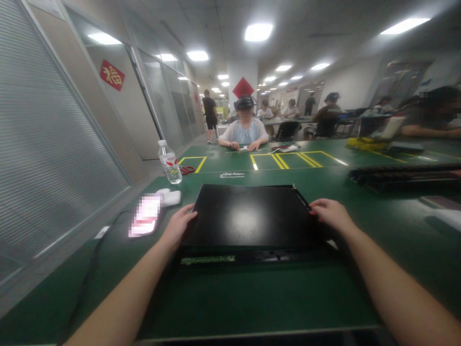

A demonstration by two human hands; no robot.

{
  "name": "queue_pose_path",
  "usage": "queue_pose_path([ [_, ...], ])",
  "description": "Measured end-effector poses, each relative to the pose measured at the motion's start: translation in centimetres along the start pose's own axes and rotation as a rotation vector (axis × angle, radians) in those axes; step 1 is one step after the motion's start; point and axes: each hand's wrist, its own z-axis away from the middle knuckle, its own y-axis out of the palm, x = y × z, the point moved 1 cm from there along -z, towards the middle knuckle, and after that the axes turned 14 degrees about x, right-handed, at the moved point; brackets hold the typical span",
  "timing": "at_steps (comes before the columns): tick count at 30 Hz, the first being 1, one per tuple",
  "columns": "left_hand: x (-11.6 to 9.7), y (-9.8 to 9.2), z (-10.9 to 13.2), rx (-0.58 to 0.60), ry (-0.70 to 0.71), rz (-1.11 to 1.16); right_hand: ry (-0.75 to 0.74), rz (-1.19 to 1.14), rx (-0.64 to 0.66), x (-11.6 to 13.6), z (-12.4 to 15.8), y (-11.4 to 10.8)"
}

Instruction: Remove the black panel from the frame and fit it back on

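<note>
A dark, glossy flat screen panel [245, 216] is in front of me, with a light reflected in its middle. My left hand [179, 222] grips its left edge, thumb on top. On the opposite side, my right hand [333, 215] pinches the right edge near the far corner. Below the panel's near edge shows a black strip [273, 256] with a green circuit board [208, 260] at its left. Whether the panel touches what lies under it I cannot tell. The undersides of my fingers are hidden.
Left on the green table [252, 302] are a lit phone [146, 215], a white case [171, 197], a water bottle [169, 162] and red-handled scissors [187, 169]. Black stacked parts [403, 178] lie at right. A person [245, 127] sits opposite.
</note>
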Motion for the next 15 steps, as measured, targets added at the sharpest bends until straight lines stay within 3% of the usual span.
queue_pose_path([
  [15, 0.16, -0.34, -0.39, 0.008, -0.012, 0.020, -0.020, -0.006, 0.005, -0.55, -0.42, -0.12],
])
